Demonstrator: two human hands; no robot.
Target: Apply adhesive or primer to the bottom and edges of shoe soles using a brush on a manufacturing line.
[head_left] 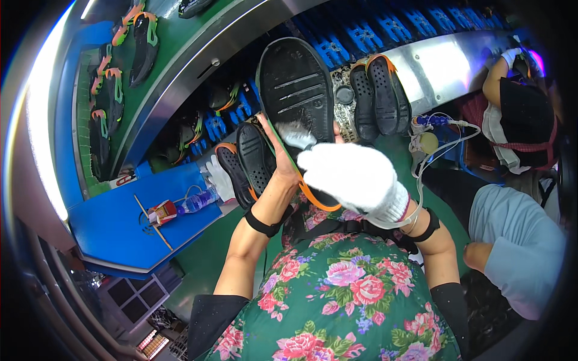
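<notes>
My left hand is bare and closed around a large black shoe sole with an orange-trimmed end. The sole is tilted up in front of me, its inner face with ridges toward me; fingertips show at its right edge. My right hand wears a white knit glove and is closed on a brush. The bristles lie against the lower middle of the sole. The brush's handle is hidden by the glove. More black soles with orange trim stand left of my left hand, and others stand to the right.
Blue clips line a conveyor behind a metal edge. On the blue table lie a bottle, a small box and a stick. White hoses hang right. Another person's sleeve is close at right.
</notes>
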